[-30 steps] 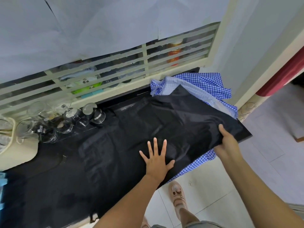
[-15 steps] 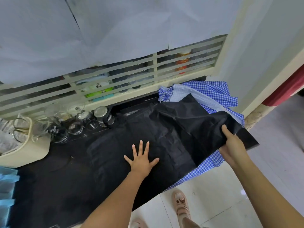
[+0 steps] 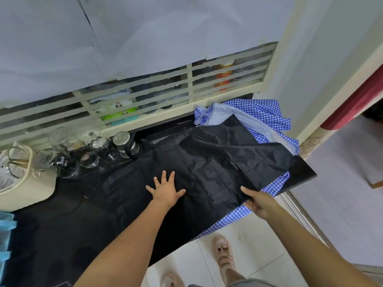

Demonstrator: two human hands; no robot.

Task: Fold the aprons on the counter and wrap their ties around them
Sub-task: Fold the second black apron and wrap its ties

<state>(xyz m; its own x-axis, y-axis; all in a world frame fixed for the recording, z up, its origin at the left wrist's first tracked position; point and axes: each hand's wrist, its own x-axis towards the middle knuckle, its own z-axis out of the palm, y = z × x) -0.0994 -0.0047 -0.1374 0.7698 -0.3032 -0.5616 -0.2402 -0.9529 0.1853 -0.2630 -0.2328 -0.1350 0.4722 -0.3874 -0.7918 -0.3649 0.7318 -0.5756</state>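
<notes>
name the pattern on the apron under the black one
Lower apron: blue and white gingham, head view.

Black apron [image 3: 217, 162], blue-checked apron [image 3: 267, 114]

The scene is lit by soft, even daylight, and no hard shadows are seen. The paper sheets [image 3: 145, 38] at the top are lit brightly and look pale and washed out. A faint shine is seen on the black apron [image 3: 217, 162], but it is so dark that it can hardly be told from the dark counter [image 3: 303, 172]. A little glare is seen on the bright floor [image 3: 342, 204]. The window bars [image 3: 228, 65] are bent by the wide lens. The glass jars [image 3: 91, 156] are a bit blurred.
</notes>
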